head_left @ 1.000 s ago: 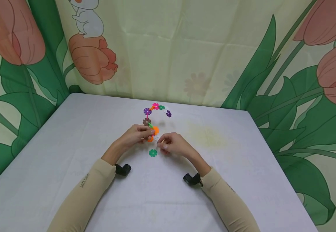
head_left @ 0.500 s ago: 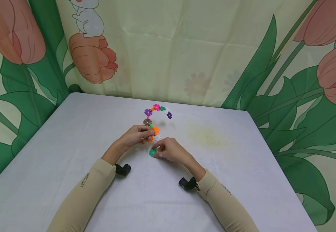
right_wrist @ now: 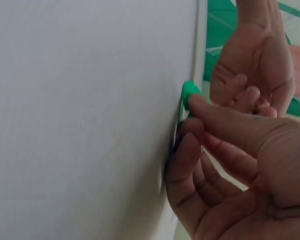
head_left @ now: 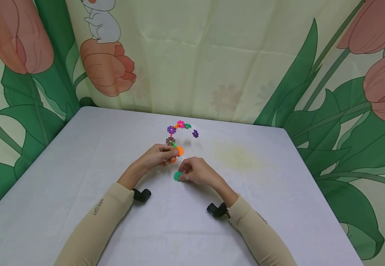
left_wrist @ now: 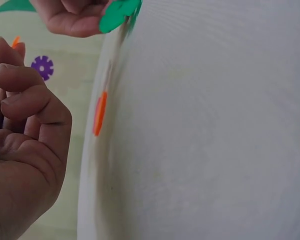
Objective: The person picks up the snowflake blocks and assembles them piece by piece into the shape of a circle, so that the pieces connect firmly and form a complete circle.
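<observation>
My left hand (head_left: 156, 154) pinches an orange notched disc (head_left: 180, 150) in a chain of interlocking plastic snowflake discs. Beyond it the chain curves away through a brown disc (head_left: 170, 141), a purple disc (head_left: 171, 129) and a pink disc (head_left: 180, 124), ending in a dark purple disc (head_left: 195, 133). A clear disc (head_left: 181, 159) shows at the near end, partly behind the right fingers. My right hand (head_left: 198, 171) pinches a green disc (head_left: 177, 176) between thumb and fingers, low over the table. The right wrist view shows the thumb on this green disc (right_wrist: 190, 91); whether it touches the clear disc is hidden.
A white cloth covers the table (head_left: 265, 207), with a faint yellowish stain (head_left: 239, 157) right of the hands. Behind it hangs a tulip-printed curtain (head_left: 192, 62). Each wrist carries a black camera, such as the left one (head_left: 142, 195).
The right hand has moved from beside the clear disc toward the green disc, which lay on the table, and now pinches it. The left hand keeps its hold, nearly still.
</observation>
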The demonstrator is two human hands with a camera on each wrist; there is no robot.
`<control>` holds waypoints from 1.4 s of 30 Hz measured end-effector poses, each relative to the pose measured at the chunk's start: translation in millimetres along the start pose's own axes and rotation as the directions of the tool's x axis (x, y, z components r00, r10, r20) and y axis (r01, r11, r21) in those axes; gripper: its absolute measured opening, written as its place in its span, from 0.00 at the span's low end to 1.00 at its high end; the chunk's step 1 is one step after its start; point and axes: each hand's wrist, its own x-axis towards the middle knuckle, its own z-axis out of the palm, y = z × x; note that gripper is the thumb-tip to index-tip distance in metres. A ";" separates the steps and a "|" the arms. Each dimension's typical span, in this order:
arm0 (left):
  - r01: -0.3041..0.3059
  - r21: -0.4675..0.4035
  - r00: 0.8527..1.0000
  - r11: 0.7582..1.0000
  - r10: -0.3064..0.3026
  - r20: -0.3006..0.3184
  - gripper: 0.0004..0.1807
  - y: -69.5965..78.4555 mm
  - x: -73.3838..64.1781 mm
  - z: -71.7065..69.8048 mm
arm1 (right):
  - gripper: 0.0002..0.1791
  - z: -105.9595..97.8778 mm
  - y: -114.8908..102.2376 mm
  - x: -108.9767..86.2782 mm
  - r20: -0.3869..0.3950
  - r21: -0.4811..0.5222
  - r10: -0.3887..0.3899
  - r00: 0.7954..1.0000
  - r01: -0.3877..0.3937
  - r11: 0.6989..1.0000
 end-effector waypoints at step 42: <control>0.033 -0.042 0.999 0.999 -0.031 0.043 0.19 -3.6 3.8 8.6 | 0.09 -51.3 24.2 -7.3 -0.162 0.238 -0.065 0.985 0.103 0.966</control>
